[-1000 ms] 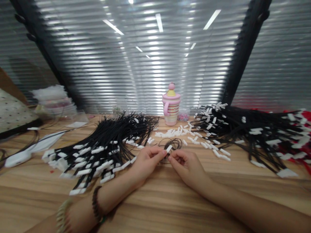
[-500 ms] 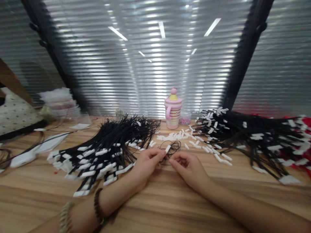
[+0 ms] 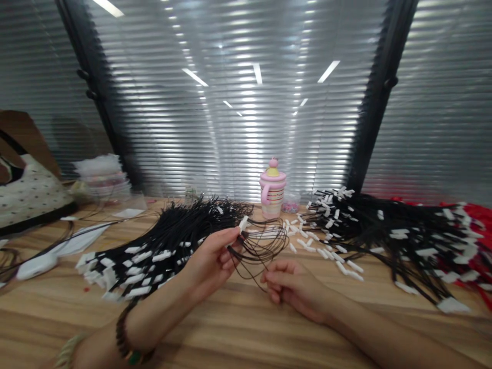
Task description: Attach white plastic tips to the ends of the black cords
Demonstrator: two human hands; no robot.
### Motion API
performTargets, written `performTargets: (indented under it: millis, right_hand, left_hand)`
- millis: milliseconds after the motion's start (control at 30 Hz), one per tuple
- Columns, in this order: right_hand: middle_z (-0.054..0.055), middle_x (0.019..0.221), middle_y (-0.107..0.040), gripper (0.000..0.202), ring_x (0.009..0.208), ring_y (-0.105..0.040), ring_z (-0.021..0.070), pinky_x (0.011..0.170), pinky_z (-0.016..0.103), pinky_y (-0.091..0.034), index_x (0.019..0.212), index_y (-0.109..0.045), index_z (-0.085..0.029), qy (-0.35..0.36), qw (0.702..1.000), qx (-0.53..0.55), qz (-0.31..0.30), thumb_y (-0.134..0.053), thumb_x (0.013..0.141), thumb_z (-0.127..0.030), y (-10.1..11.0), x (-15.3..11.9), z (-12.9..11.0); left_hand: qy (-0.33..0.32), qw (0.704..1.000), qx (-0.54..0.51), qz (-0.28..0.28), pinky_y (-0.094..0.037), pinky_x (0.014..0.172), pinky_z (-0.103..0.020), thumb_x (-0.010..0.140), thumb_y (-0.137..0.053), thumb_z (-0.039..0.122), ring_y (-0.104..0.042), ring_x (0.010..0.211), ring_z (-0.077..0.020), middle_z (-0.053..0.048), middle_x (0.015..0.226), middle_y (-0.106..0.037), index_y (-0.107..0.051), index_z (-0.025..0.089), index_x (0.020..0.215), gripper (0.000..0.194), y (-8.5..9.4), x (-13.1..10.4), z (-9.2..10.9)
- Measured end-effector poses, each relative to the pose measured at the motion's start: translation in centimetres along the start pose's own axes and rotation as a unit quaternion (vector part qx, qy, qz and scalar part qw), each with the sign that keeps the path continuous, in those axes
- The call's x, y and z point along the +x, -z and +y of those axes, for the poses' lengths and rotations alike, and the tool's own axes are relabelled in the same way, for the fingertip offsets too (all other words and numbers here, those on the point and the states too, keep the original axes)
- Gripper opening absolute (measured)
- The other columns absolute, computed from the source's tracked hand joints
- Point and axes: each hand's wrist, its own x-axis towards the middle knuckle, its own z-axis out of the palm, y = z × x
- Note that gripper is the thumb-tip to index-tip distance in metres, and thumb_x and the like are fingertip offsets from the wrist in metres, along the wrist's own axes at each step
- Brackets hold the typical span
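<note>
A loose coil of thin dark cords (image 3: 269,239) with a white tab (image 3: 243,223) hangs between my hands. My left hand (image 3: 213,256) is closed on the cords just below the tab, thumb on top. At the coil's lower right, the fingers of my right hand (image 3: 290,284) are pinched around a thin strand. To the left lies a big bundle of black cords (image 3: 165,228) with white ends. Loose white pieces (image 3: 307,241) are scattered behind and right of my right hand.
A pink lidded cup (image 3: 272,192) stands at the back beside a small tub of beads (image 3: 290,204). More black cords (image 3: 384,220) lie at right, with red ones (image 3: 478,212) beyond. A spotted bag (image 3: 33,192) and stacked containers (image 3: 103,177) are at left.
My left hand has moved left and lifted the coil, which now shows spread out. My right hand has dropped slightly toward me. The camera view has tilted up.
</note>
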Motion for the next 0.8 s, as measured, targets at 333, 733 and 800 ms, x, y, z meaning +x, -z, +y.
performTargets:
  millis: [333,733,800]
  right_hand:
    - [0.002,0.074,-0.058,0.023,0.064,-0.049,0.0101,0.058,0.022,-0.037,0.078,-0.063,-0.014,0.026,0.996,0.091,-0.002,-0.069,0.056,-0.012,-0.2,-0.1,-0.7]
    - [-0.001,0.063,-0.052,0.022,0.055,-0.045,0.0088,0.047,0.019,-0.031,0.075,-0.055,-0.015,0.128,0.958,0.082,0.243,-0.054,0.053,-0.011,2.7,1.0,-2.1]
    - [-0.007,0.05,-0.036,0.018,0.043,-0.029,0.005,0.04,0.018,-0.02,0.074,-0.054,-0.014,0.172,0.928,0.041,0.327,-0.054,0.056,-0.014,3.0,0.9,-3.2]
  left_hand:
    - [0.116,0.988,-0.084,-0.051,-0.024,0.036,-0.006,0.061,-0.071,0.015,-0.021,0.035,0.0054,0.008,0.046,-0.039,-0.059,0.013,0.061,0.012,-2.8,-3.5,-1.3]
    - [0.044,0.982,0.18,0.023,-0.013,0.039,-0.014,0.062,-0.07,0.035,-0.024,0.041,0.001,0.005,0.052,-0.042,-0.059,0.013,0.061,0.025,-2.6,-2.8,0.3]
    - [0.061,0.973,0.222,0.032,-0.009,0.039,-0.016,0.062,-0.068,0.039,-0.02,0.04,0.0007,0.007,0.05,-0.037,-0.06,0.013,0.062,0.028,-2.3,-2.5,0.4]
